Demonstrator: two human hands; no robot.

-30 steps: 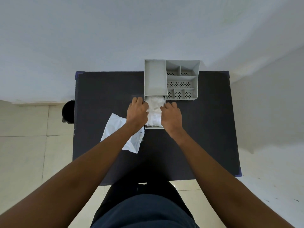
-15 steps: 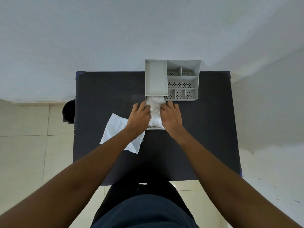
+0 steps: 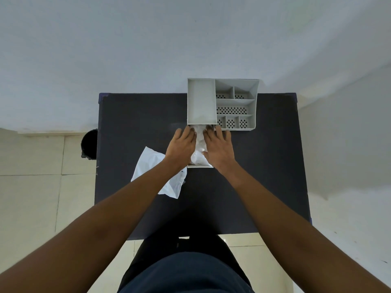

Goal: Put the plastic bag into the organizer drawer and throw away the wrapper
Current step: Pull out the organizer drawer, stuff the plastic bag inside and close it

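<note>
We see a dark tabletop (image 3: pixel 264 176) from above, with a grey organizer (image 3: pixel 223 103) standing at its far edge, a little right of the middle. Its drawer (image 3: pixel 200 165) is pulled out toward the near edge, and only the front lip shows clearly, since both hands cover most of it. The crumpled white plastic bag (image 3: pixel 198 154) sits inside the drawer, visible in the narrow gap between the hands. Our left hand (image 3: pixel 182 144) lies flat on the bag's left side, fingers spread and extended toward the organizer, pressing down rather than gripping anything. Our right hand (image 3: pixel 219 146) does the same on the right side, palm down and fingers stretched out, the fingertips reaching the organizer's front wall (whether they touch it we cannot tell). Neither hand closes around the bag. The white wrapper (image 3: pixel 152 166) lies flat on the tabletop just left of the drawer, partly hidden under the left forearm, roughly midway between the far and near edges. Beyond the tabletop's left edge, a dark round bin (image 3: pixel 90 142) stands on the tiled floor (image 3: pixel 31 187).
</note>
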